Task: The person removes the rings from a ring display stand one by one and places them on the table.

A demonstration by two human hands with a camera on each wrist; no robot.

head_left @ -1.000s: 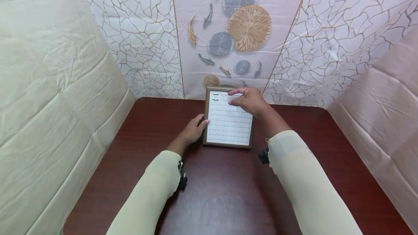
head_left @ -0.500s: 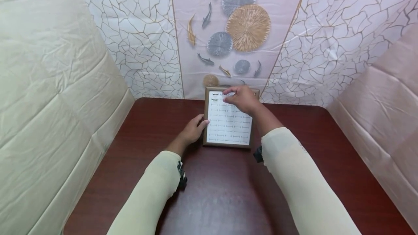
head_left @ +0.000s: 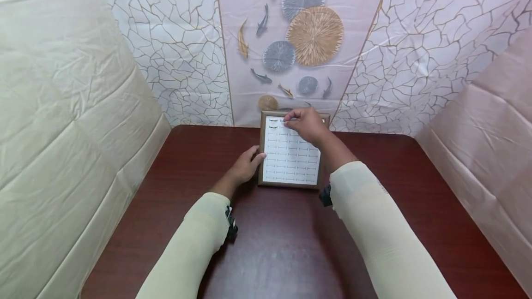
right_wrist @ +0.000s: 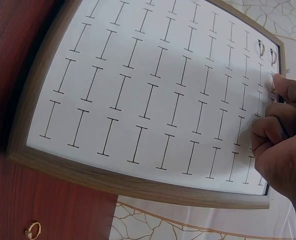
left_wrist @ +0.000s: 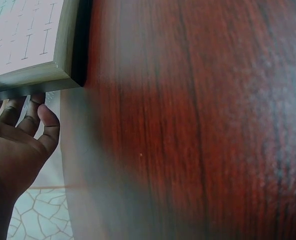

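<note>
**Ring tray on a draped table: right hand at the far slot row**

A dark red-brown wooden table (head_left: pixel 287 243) stands inside cloth-hung walls, the back one printed with crackle lines, round discs and small fish. Nearest the camera, two cream sleeves reach forward over the tabletop.

Further in, the left hand (head_left: pixel 246 166) rests against the left edge of the ring tray (head_left: pixel 291 158), a white slotted pad in a wooden frame. Its fingers are only loosely bent and press against the frame's side, as the left wrist view (left_wrist: pixel 25 122) shows; they hold nothing.

Beyond it, the right hand (head_left: pixel 306 125) lies over the tray's far rows, fingers curled in and the tips brought together at a slot. The right wrist view shows a fingertip (right_wrist: pixel 284 90) touching the pad just beside two rings (right_wrist: pixel 266 51) already seated in the corner slots. Something small may be pinched there, but whether it is a ring cannot be told.

Compared with a second ago, the right hand has drawn left and further along the far row, its fingers going from spread to gathered; the left hand and tray have not moved. This suggests that a third slot is being filled.

One loose gold ring (right_wrist: pixel 33 231) lies on the table beside the tray frame, seen only from the right wrist.
</note>
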